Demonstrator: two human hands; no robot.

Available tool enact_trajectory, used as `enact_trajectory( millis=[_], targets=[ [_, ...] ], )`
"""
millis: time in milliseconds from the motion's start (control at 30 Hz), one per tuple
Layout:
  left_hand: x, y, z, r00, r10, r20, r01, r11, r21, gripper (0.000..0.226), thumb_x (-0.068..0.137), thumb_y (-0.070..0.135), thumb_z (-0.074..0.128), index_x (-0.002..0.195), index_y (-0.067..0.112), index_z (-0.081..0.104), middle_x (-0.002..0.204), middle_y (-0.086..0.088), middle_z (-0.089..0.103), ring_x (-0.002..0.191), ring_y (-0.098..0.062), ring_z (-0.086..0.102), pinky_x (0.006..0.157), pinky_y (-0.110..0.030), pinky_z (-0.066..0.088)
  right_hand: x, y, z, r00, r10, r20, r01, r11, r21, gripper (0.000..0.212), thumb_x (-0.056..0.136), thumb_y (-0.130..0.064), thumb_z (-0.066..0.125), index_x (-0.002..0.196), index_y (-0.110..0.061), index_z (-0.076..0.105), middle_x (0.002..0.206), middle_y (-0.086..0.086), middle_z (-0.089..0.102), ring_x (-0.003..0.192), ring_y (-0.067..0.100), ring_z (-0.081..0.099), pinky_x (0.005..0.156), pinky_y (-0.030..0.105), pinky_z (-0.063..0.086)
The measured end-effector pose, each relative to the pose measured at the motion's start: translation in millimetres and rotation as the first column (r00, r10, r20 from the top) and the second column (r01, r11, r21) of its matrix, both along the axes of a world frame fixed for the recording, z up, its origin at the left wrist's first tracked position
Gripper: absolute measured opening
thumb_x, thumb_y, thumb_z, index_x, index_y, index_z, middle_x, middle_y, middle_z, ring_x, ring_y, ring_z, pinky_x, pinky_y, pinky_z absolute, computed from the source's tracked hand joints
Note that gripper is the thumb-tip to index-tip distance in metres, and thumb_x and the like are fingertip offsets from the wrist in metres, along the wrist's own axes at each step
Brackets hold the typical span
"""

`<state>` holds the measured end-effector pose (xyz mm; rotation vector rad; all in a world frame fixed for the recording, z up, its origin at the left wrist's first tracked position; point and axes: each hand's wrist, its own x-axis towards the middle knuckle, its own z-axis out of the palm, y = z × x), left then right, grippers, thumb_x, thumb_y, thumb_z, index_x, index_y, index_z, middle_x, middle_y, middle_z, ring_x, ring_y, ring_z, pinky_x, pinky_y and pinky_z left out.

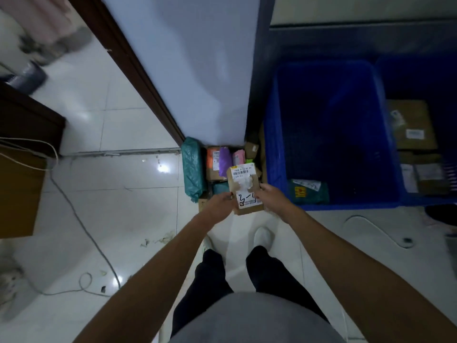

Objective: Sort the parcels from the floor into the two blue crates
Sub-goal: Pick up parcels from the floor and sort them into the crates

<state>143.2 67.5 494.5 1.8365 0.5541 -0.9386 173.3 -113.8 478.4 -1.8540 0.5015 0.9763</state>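
Observation:
I hold a small brown cardboard parcel with white labels and handwriting in front of me, above the floor pile. My left hand grips its left edge and my right hand grips its right edge. Under it lies the pile of parcels: a long teal bag, an orange box, a purple packet and a pink one. The near blue crate stands to the right with one teal parcel in its near corner. A second blue crate at far right holds brown boxes.
A white wall panel and a dark door frame rise behind the pile. A grey cable trails over the white tiled floor at left, beside a brown cabinet. Another cable lies at right near the crate. My feet stand just below the parcel.

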Motion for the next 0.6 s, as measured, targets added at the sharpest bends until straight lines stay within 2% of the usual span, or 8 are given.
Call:
enact_trajectory(
  millis=[67, 133, 200, 267, 367, 433, 500, 600],
  targets=[
    [1, -17, 31, 0.999, 0.046, 0.027, -0.045, 0.998, -0.043, 0.013, 0.095, 0.024, 0.063, 0.101, 0.027, 0.074, 0.11, -0.002, 0.073, 0.092, -0.015, 0.063, 0.084, -0.029, 0.05, -3, -19, 19, 0.997, -0.022, 0.067, 0.022, 1.0, 0.007, 0.025, 0.098, -0.025, 0.056, 0.123, -0.024, 0.058, 0.109, -0.003, 0.067, 0.094, 0.012, 0.064, 0.078, 0.029, 0.053],
    [6, -30, 51, 0.996, 0.06, 0.059, -0.056, 0.997, -0.06, 0.018, 0.097, 0.018, 0.06, 0.107, 0.023, 0.073, 0.103, 0.001, 0.073, 0.087, -0.01, 0.064, 0.083, -0.026, 0.052, -8, -33, 32, 0.991, -0.07, 0.11, 0.067, 0.997, 0.037, 0.03, 0.099, -0.023, 0.057, 0.128, -0.031, 0.052, 0.115, -0.002, 0.065, 0.094, 0.01, 0.063, 0.073, 0.025, 0.052],
    [11, -44, 64, 0.993, 0.052, 0.104, -0.043, 0.996, -0.082, 0.02, 0.098, 0.014, 0.057, 0.109, 0.019, 0.073, 0.103, -0.002, 0.073, 0.082, -0.007, 0.064, 0.076, -0.02, 0.053, -13, -47, 36, 0.985, -0.104, 0.14, 0.095, 0.993, 0.073, 0.045, 0.096, -0.028, 0.061, 0.14, -0.03, 0.049, 0.125, 0.0, 0.066, 0.105, 0.015, 0.065, 0.089, 0.034, 0.056],
    [19, -56, 70, 0.989, 0.04, 0.14, -0.029, 0.996, -0.084, 0.024, 0.097, 0.013, 0.057, 0.113, 0.011, 0.074, 0.107, -0.006, 0.074, 0.086, -0.014, 0.067, 0.071, -0.018, 0.053, -15, -58, 41, 0.977, -0.117, 0.178, 0.105, 0.991, 0.079, 0.061, 0.091, -0.034, 0.065, 0.147, -0.032, 0.041, 0.129, 0.0, 0.065, 0.112, 0.019, 0.064, 0.1, 0.044, 0.053],
    [31, -71, 71, 0.986, 0.088, 0.139, -0.073, 0.991, -0.111, 0.029, 0.096, 0.01, 0.057, 0.123, 0.004, 0.068, 0.108, -0.007, 0.069, 0.096, -0.021, 0.066, 0.075, -0.024, 0.056, -20, -65, 56, 0.96, -0.128, 0.248, 0.116, 0.991, 0.061, 0.071, 0.085, -0.036, 0.076, 0.143, -0.031, 0.035, 0.128, -0.001, 0.063, 0.112, 0.017, 0.063, 0.098, 0.04, 0.053],
    [37, -83, 70, 0.985, 0.114, 0.131, -0.098, 0.988, -0.121, 0.034, 0.098, 0.016, 0.055, 0.127, -0.001, 0.064, 0.111, -0.014, 0.068, 0.094, -0.021, 0.064, 0.077, -0.029, 0.056, -23, -66, 58, 0.941, -0.118, 0.317, 0.124, 0.992, 0.002, 0.087, 0.07, -0.053, 0.086, 0.134, -0.032, 0.032, 0.13, 0.0, 0.058, 0.113, 0.017, 0.062, 0.095, 0.042, 0.055],
    [41, -97, 69, 0.985, 0.106, 0.138, -0.088, 0.988, -0.13, 0.034, 0.098, 0.017, 0.055, 0.125, -0.002, 0.064, 0.121, -0.019, 0.068, 0.093, -0.021, 0.063, 0.079, -0.032, 0.056, -24, -68, 56, 0.92, -0.112, 0.376, 0.166, 0.98, -0.114, 0.114, 0.053, -0.074, 0.083, 0.141, -0.027, 0.028, 0.136, 0.003, 0.049, 0.118, 0.021, 0.057, 0.095, 0.048, 0.053],
    [42, -119, 70, 0.99, 0.039, 0.136, -0.015, 0.984, -0.176, 0.033, 0.097, 0.016, 0.054, 0.123, -0.003, 0.065, 0.121, -0.018, 0.069, 0.096, -0.024, 0.065, 0.091, -0.041, 0.058, -30, -77, 65, 0.888, -0.127, 0.441, 0.27, 0.922, -0.277, 0.127, 0.056, -0.07, 0.085, 0.151, -0.014, 0.021, 0.138, 0.009, 0.044, 0.122, 0.027, 0.051, 0.095, 0.048, 0.052]
  ],
)
